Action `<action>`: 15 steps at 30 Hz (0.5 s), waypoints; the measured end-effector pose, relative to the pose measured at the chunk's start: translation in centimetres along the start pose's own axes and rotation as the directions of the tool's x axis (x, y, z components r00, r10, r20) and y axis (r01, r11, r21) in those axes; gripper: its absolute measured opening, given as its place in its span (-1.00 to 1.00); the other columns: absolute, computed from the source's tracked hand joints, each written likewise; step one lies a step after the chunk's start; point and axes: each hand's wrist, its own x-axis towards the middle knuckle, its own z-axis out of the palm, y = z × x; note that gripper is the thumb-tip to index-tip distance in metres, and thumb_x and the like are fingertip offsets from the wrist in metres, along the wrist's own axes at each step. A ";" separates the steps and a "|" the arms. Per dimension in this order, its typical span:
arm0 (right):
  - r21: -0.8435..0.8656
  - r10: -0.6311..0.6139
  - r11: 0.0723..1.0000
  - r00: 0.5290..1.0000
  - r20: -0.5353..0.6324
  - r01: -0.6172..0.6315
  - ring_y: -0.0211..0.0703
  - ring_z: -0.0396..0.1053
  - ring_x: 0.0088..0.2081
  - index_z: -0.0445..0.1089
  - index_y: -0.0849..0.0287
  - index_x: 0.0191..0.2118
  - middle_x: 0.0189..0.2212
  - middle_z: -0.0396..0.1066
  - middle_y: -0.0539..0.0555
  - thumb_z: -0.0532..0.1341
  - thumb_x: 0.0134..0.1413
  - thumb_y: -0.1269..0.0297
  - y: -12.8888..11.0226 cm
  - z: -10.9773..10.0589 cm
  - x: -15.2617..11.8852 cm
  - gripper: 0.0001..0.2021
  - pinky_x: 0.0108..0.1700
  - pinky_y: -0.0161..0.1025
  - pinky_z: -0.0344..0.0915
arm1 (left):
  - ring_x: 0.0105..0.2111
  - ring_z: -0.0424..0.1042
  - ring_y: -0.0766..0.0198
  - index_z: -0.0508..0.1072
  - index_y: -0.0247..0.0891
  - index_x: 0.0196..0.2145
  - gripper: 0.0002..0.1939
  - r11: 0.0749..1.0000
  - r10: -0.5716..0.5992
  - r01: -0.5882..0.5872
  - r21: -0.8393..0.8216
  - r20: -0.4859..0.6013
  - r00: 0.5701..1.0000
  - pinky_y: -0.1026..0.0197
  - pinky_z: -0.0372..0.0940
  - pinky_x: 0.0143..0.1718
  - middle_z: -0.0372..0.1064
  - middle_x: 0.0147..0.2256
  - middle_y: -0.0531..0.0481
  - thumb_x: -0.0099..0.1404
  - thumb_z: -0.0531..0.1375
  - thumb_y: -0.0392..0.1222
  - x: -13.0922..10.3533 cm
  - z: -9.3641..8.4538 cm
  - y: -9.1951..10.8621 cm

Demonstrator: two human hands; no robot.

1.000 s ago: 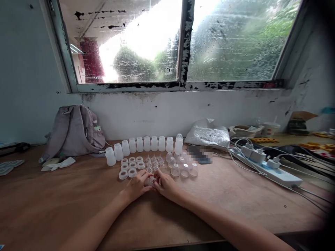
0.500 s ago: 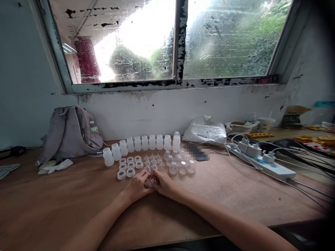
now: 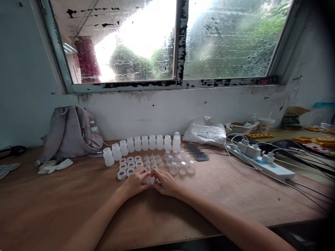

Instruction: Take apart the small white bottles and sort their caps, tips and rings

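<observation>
My left hand [image 3: 136, 182] and my right hand [image 3: 164, 181] meet near the middle of the table, fingers curled around a translucent baby bottle collar ring [image 3: 149, 180]. A clear part, seemingly a nipple, shows in it, but fingertips hide some of it. Just beyond my hands stand several clear nipples [image 3: 153, 160]. White collar rings [image 3: 121, 174] lie in rows to the left, a few partly covered by my left hand. Clear domed caps [image 3: 182, 168] are grouped to the right. Behind them curves a row of frosted bottles [image 3: 137, 143], ending in a capped bottle [image 3: 177, 142].
A grey backpack [image 3: 70, 132] leans at the back left, with crumpled tissue [image 3: 55, 166] before it. A silver bag [image 3: 205, 130] and a blurred dark object [image 3: 197, 152] lie right of the bottles. A power strip [image 3: 264, 164] with trailing cables occupies the right side.
Both hands have shifted slightly on the held ring, and my left hand has opened out a little, leaving more of it visible. The bottles, caps and nipples stay in place.
</observation>
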 end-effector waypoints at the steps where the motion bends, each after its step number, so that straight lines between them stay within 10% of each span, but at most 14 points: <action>1: 0.000 -0.014 1.000 1.000 0.001 0.014 -0.25 0.22 -0.42 0.13 0.15 -0.26 -0.41 0.25 0.02 0.03 -0.16 0.43 0.0 -0.1 0.0 -0.77 -0.39 -0.36 0.11 | -0.23 0.26 0.23 0.30 -0.17 -0.17 -0.64 1.000 0.008 -0.008 0.010 0.001 1.000 0.19 0.17 -0.15 0.25 -0.25 -0.01 0.10 0.10 0.04 0.0 0.0 -0.1; 15: -0.217 0.030 0.972 0.967 -0.254 -0.087 -0.14 0.23 -0.28 0.21 0.18 -0.25 -0.33 0.27 0.12 -0.02 0.05 0.35 2.6 -2.0 0.8 -0.86 -0.22 -0.22 0.15 | 0.01 0.13 0.21 0.12 -0.16 0.02 -0.55 0.973 -0.113 0.124 0.196 -0.070 0.991 0.04 -0.13 0.08 0.21 -0.02 -0.04 0.17 0.03 -0.05 -0.8 0.0 -4.2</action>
